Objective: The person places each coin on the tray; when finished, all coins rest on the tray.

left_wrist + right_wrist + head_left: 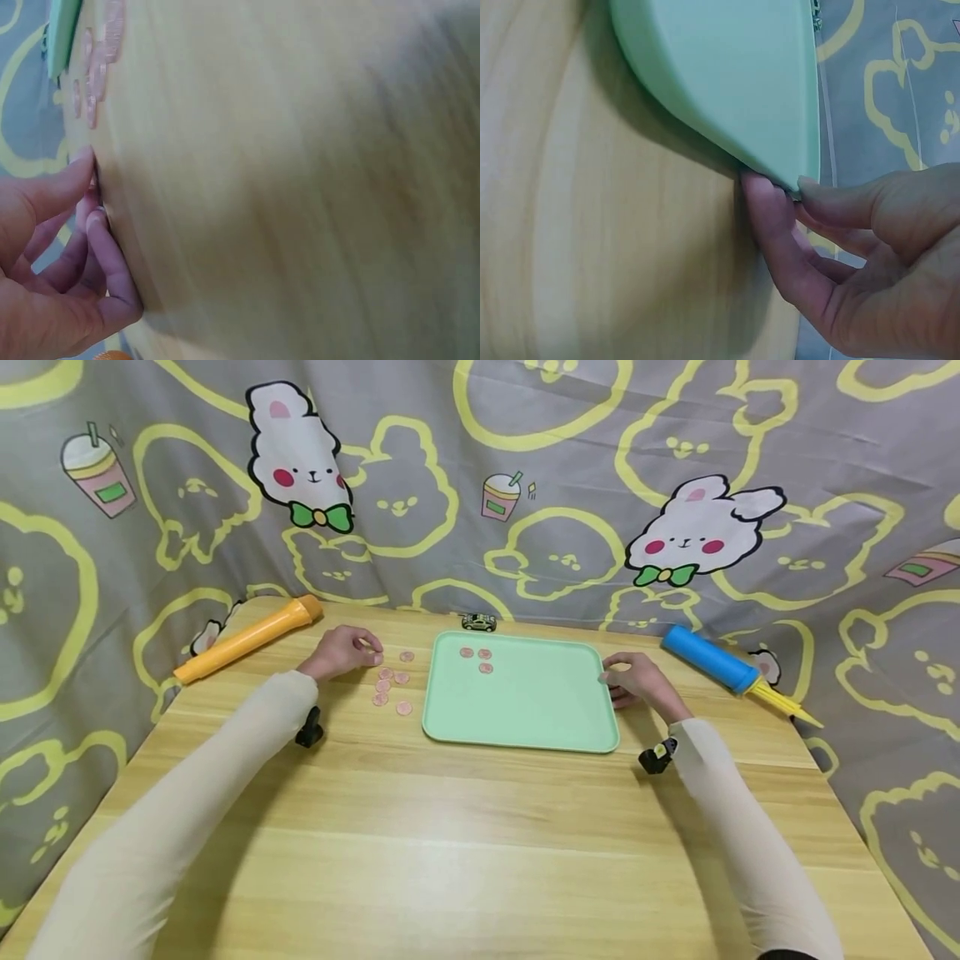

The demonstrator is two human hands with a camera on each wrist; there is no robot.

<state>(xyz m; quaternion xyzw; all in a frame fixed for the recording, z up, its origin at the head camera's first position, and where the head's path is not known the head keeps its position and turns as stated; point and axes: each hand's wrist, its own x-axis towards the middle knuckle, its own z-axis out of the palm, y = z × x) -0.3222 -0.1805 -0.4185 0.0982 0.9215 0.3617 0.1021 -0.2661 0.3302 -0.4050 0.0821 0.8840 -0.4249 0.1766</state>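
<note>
A light green tray [540,714] lies on the table, with 3 small round pink coin-like discs [486,668] near its far left corner. My right hand [637,681] pinches the tray's right rim; in the right wrist view the thumb lies on top and a finger underneath. Left of the tray, several more pink discs [383,686] are scattered flat on the wood. Just beside them is my left hand [343,652], its thumb and bent fingers down at the tabletop. Whether a disc is between those fingertips is hidden in the left wrist view.
An orange tube-like stick [247,639] lies at the back left of the wooden table [465,835]. A blue pump with a yellow nozzle [712,660] lies at the back right. A toy car [478,622] stands behind the tray, before a patterned curtain [420,485].
</note>
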